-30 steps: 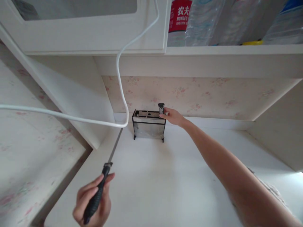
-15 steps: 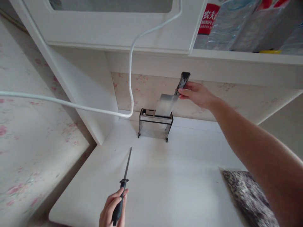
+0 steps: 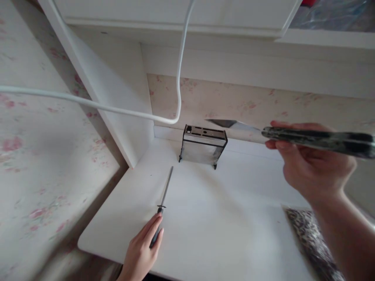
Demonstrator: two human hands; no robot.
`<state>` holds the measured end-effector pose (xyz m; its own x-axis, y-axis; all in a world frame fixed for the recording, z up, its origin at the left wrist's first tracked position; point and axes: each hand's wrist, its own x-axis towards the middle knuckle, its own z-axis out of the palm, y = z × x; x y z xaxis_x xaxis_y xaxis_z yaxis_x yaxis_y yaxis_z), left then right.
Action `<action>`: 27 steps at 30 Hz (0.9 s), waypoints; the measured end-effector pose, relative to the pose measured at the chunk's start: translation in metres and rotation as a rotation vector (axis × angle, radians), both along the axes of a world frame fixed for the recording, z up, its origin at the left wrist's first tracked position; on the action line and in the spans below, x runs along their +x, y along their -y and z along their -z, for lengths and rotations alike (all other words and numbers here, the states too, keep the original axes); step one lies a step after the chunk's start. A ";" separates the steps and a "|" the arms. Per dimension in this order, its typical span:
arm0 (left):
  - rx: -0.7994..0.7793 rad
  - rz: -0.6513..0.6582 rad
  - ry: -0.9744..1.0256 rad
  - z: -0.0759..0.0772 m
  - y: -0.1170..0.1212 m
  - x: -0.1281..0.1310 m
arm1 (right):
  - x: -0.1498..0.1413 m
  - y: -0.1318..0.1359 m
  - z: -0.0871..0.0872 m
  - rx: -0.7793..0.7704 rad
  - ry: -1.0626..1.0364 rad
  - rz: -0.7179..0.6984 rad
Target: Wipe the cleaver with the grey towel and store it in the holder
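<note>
In the head view, my right hand (image 3: 310, 164) is closed round the dark, mottled handle of a cleaver (image 3: 319, 140). Its blade, seen nearly edge-on, points left above a knife block (image 3: 202, 152). This block has clear sides, black feet and a slotted metal top, and it stands at the back of the white table (image 3: 234, 218). My left hand (image 3: 143, 242) grips the black handle of a sharpening steel (image 3: 166, 187), whose thin rod points up toward the block. The fingers hide part of that handle.
A white cable (image 3: 178, 78) hangs in front of the white cabinet (image 3: 175, 23) and runs off left. Floral wallpaper (image 3: 26, 164) covers the left wall. On the right of the table lies a patterned dark-and-white item (image 3: 313, 242). Plastic-wrapped items (image 3: 336, 15) sit on the upper right shelf.
The cleaver has come up out of the knife block and swung right, nearer the camera, in my right hand. My left hand still holds the sharpening steel. The view has shifted.
</note>
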<state>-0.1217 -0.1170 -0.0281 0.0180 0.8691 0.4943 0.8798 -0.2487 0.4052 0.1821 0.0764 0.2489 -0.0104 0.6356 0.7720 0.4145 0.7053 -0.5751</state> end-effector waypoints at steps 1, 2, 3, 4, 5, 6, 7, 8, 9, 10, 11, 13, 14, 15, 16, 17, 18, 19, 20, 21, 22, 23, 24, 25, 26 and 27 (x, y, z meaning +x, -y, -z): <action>-0.003 -0.007 0.002 0.001 0.000 0.001 | -0.006 0.013 0.013 0.002 -0.047 -0.011; -0.002 -0.017 0.004 0.001 0.000 0.001 | -0.011 0.024 0.027 -0.010 -0.098 -0.031; 0.001 -0.026 0.001 0.002 0.000 0.002 | -0.017 0.033 0.042 -0.043 -0.136 -0.056; 0.007 -0.036 -0.004 0.003 0.000 0.002 | -0.021 0.040 0.059 -0.101 -0.155 -0.081; 0.011 -0.046 -0.011 0.004 0.001 0.003 | -0.026 0.046 0.076 -0.168 -0.141 -0.101; 0.017 -0.057 -0.020 0.005 0.001 0.003 | -0.030 0.050 0.094 -0.225 -0.097 -0.120; 0.024 -0.066 -0.028 0.006 0.002 0.003 | -0.033 0.054 0.111 -0.250 -0.035 -0.129; 0.027 -0.077 -0.034 0.007 0.002 0.003 | -0.037 0.057 0.127 -0.226 0.035 -0.151; 0.028 -0.085 -0.039 0.008 0.003 0.003 | -0.040 0.059 0.142 -0.177 0.123 -0.204; 0.031 -0.095 -0.044 0.010 0.003 0.002 | -0.044 0.060 0.155 -0.101 0.202 -0.260; 0.040 -0.105 -0.049 0.011 0.003 0.002 | -0.047 0.061 0.167 -0.015 0.268 -0.314; 0.070 -0.130 -0.063 0.015 0.003 0.001 | -0.054 0.062 0.187 0.134 0.356 -0.368; 0.087 -0.142 -0.073 0.016 0.003 0.000 | -0.057 0.062 0.196 0.185 0.382 -0.360; 0.101 -0.153 -0.085 0.017 0.002 0.000 | -0.060 0.063 0.204 0.216 0.410 -0.344; 0.106 -0.161 -0.095 0.018 0.002 0.000 | -0.063 0.064 0.211 0.229 0.449 -0.334; 0.103 -0.164 -0.104 0.018 0.001 0.000 | -0.065 0.066 0.218 0.230 0.499 -0.335; 0.097 -0.166 -0.109 0.018 0.001 0.000 | -0.067 0.068 0.223 0.230 0.548 -0.344; 0.090 -0.165 -0.111 0.017 0.001 0.000 | -0.069 0.071 0.228 0.226 0.594 -0.363; 0.085 -0.161 -0.111 0.017 0.001 0.000 | -0.072 0.073 0.232 0.218 0.636 -0.386; 0.079 -0.157 -0.111 0.016 0.001 0.001 | -0.074 0.076 0.235 0.203 0.672 -0.407; 0.073 -0.156 -0.110 0.016 0.000 0.001 | -0.076 0.078 0.238 0.182 0.704 -0.423; 0.067 -0.157 -0.108 0.016 0.000 0.001 | -0.079 0.080 0.240 0.157 0.736 -0.436; 0.061 -0.160 -0.106 0.015 0.000 0.000 | -0.082 0.082 0.241 0.128 0.767 -0.441; 0.057 -0.167 -0.104 0.016 0.000 0.000 | -0.085 0.083 0.242 0.100 0.803 -0.441; 0.052 -0.176 -0.102 0.016 0.000 0.000 | -0.087 0.083 0.242 0.074 0.842 -0.439; 0.048 -0.188 -0.100 0.016 0.000 0.000 | -0.090 0.084 0.242 0.052 0.884 -0.439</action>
